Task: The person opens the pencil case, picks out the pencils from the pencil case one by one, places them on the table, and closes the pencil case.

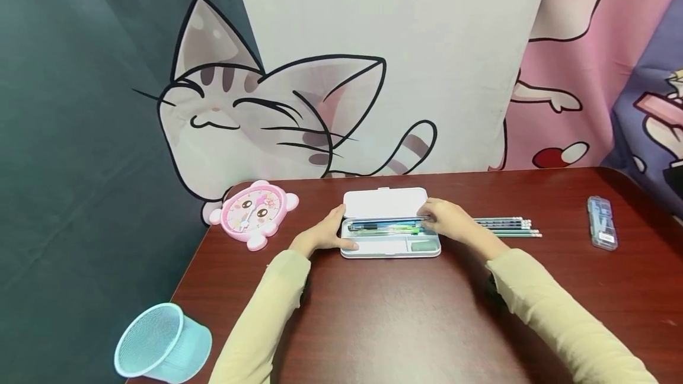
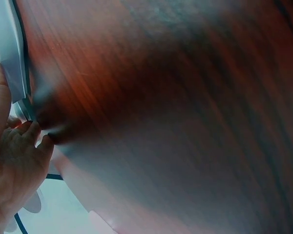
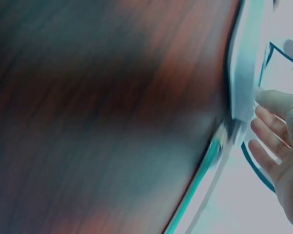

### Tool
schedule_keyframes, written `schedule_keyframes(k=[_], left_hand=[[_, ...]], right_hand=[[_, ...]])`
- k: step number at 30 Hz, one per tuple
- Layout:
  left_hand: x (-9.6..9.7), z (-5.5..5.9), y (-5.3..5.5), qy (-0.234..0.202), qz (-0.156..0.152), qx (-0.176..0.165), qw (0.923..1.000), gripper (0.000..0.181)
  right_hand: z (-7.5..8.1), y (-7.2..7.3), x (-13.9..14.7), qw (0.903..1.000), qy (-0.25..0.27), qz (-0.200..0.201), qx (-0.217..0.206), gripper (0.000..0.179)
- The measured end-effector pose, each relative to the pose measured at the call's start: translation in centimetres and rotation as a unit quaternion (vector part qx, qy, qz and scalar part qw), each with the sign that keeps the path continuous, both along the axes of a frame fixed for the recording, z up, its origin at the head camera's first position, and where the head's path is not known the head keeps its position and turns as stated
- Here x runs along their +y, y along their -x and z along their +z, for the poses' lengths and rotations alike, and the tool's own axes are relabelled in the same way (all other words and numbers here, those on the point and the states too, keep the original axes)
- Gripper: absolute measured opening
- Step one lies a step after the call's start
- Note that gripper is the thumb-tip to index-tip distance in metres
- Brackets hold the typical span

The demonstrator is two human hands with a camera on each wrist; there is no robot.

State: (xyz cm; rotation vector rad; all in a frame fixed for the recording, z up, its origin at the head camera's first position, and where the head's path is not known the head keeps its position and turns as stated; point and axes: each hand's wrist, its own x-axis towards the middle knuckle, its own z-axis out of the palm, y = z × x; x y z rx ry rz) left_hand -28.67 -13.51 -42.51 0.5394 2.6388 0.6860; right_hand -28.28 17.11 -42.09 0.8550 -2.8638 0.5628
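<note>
A white pencil case (image 1: pixel 381 247) lies with its lid (image 1: pixel 385 202) folded back, several pens (image 1: pixel 381 227) and pencils inside and a grey-green eraser (image 1: pixel 424 246) in the front right compartment. My left hand (image 1: pixel 325 233) holds the case's left end, thumb at the front part and fingers toward the lid. At the back right of the tray, my right hand (image 1: pixel 447 218) pinches the end of a dark blue pencil (image 1: pixel 392 219) lying lengthwise along the hinge side. In the right wrist view the thumb and fingers (image 3: pixel 268 129) bend over the case edge (image 3: pixel 242 68).
Several pencils (image 1: pixel 507 227) lie right of the case, partly behind my right wrist. Farther right is a small clear plastic box (image 1: pixel 602 223). A pink clock (image 1: pixel 253 213) sits at the back left, and a light blue mesh cup (image 1: pixel 181 348) at the table's left front edge.
</note>
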Motion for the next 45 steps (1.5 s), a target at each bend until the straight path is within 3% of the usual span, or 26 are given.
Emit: schedule_keyframes(k=[5,11,17,23,33,40,45], left_hand=[[0.3,-0.1,-0.1,-0.005,-0.005,-0.001,1.0000,0.106],[0.3,-0.2,-0.2,0.000,-0.004,0.004,1.0000,0.106],[0.4,-0.4,-0.3,0.001,-0.007,0.000,1.0000,0.105],[0.3,-0.3,-0.4,-0.003,0.002,-0.007,1.0000,0.105],[0.1,-0.2,-0.1,-0.007,-0.007,-0.007,0.9999,0.105],[-0.1,0.0,-0.1,-0.001,-0.007,-0.006,1.0000,0.105],[-0.1,0.2,0.0,0.001,-0.006,-0.007,1.0000,0.106]], right_hand=[[-0.3,0.0,-0.8,0.9967,-0.052,0.015,0.060,0.012],[-0.2,0.0,-1.3,0.9828,-0.091,0.054,0.152,0.005],[0.0,-0.3,-0.3,0.9852,-0.090,0.039,0.141,0.008],[0.4,-0.7,3.1,0.9896,-0.063,0.026,0.127,0.012],[0.8,-2.6,11.1,0.9790,-0.033,0.028,0.199,0.018],[0.4,-4.6,15.8,0.9741,-0.048,0.011,0.221,0.024],[-0.2,-5.5,17.7,0.9709,-0.065,0.012,0.230,0.028]])
